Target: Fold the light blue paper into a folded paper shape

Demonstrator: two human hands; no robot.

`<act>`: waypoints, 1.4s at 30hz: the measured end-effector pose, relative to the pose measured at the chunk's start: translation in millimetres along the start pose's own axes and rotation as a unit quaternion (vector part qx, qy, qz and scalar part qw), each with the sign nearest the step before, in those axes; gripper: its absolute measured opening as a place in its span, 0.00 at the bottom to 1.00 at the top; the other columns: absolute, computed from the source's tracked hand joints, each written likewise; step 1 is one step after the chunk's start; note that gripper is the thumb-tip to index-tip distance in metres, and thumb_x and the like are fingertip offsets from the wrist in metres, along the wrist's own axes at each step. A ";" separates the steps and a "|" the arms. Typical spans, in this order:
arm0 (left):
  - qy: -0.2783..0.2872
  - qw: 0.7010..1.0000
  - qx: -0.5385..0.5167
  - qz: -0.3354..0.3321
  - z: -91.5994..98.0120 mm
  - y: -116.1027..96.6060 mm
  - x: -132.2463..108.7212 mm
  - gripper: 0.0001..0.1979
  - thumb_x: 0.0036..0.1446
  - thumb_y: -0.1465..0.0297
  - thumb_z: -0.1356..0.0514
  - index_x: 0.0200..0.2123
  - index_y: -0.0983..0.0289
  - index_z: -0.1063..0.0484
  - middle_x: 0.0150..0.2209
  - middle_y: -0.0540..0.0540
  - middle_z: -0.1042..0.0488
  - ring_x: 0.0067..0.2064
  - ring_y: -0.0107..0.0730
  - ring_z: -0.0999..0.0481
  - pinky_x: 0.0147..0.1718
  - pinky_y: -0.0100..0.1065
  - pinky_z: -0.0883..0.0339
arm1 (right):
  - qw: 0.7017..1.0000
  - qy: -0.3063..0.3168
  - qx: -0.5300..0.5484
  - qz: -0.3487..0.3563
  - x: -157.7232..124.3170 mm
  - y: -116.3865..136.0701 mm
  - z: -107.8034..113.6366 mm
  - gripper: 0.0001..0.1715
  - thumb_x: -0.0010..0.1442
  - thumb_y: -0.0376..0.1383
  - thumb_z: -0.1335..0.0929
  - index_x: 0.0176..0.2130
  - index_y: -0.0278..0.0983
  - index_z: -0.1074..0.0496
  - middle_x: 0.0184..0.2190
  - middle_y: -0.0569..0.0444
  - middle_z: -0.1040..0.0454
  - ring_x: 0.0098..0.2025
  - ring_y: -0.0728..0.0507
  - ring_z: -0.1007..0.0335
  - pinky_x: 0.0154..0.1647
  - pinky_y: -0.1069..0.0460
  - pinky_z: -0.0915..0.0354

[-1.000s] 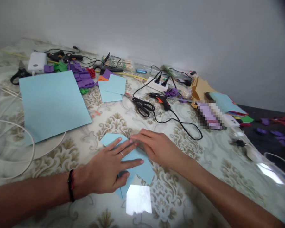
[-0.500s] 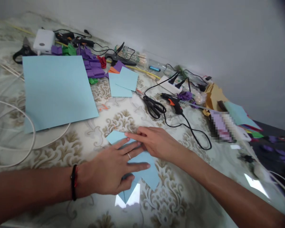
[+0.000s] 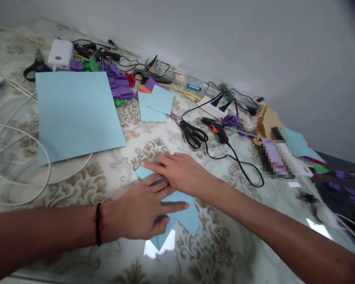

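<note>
Lying flat on the tabletop near its front edge, the small folded light-blue paper piece sits under both hands. The left hand is spread open, palm down, fingers flat on the paper's middle (a ring shows on one finger, a black and red band on the wrist). The right hand is also open and flat, its fingers stretched leftward across the paper's far corner, just over the left hand's fingertips; neither hand grips anything. Corners of the paper stick out below and to the right of the left hand. Beyond the hands, a large light-blue paper sheet lies flat, with a white cable looping beside and beneath it. Two smaller light-blue paper squares overlap farther back. Black-handled scissors and a black hot-glue gun with an orange trigger lie to the right of those, well apart from the hands. Purple folded paper pieces cluster near the wall.
</note>
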State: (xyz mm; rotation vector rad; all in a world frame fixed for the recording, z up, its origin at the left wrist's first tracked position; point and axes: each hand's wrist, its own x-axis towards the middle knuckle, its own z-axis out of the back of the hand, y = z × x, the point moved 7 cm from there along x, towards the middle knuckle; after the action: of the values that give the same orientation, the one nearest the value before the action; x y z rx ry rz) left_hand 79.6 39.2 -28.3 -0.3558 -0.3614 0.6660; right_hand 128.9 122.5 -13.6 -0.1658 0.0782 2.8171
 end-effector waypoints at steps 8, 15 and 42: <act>0.022 0.996 0.073 0.035 -7.7 2.4 -3.0 0.35 0.70 0.54 0.47 0.71 0.72 0.40 0.72 0.73 0.41 0.74 0.59 0.45 0.72 0.53 0.57 | 0.963 -0.058 0.145 -0.221 -44.1 -28.6 16.4 0.21 0.71 0.29 0.39 0.57 0.37 0.25 0.48 0.47 0.23 0.43 0.42 0.23 0.45 0.48 0.29; 0.043 0.998 0.047 0.026 -5.4 3.4 -4.7 0.29 0.72 0.56 0.46 0.73 0.53 0.42 0.77 0.64 0.53 0.77 0.58 0.55 0.72 0.57 0.56 | 0.950 -0.057 0.247 -0.182 -127.6 15.3 -4.3 0.22 0.72 0.36 0.34 0.63 0.44 0.29 0.62 0.45 0.30 0.62 0.38 0.30 0.61 0.41 0.29; 0.146 0.983 0.101 -0.045 6.9 -7.6 -4.9 0.30 0.74 0.62 0.47 0.74 0.66 0.47 0.76 0.61 0.49 0.78 0.48 0.56 0.75 0.54 0.61 | 0.965 -0.098 0.235 -0.057 -123.9 85.6 -16.9 0.50 0.58 0.60 0.26 0.66 0.31 0.33 0.63 0.39 0.28 0.69 0.32 0.40 0.75 0.35 0.53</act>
State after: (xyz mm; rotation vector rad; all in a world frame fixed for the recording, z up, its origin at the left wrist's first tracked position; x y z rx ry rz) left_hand 77.1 31.8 -20.0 -0.2378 -0.0281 0.5472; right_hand 220.4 1.8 -12.1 0.2117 0.6594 2.5952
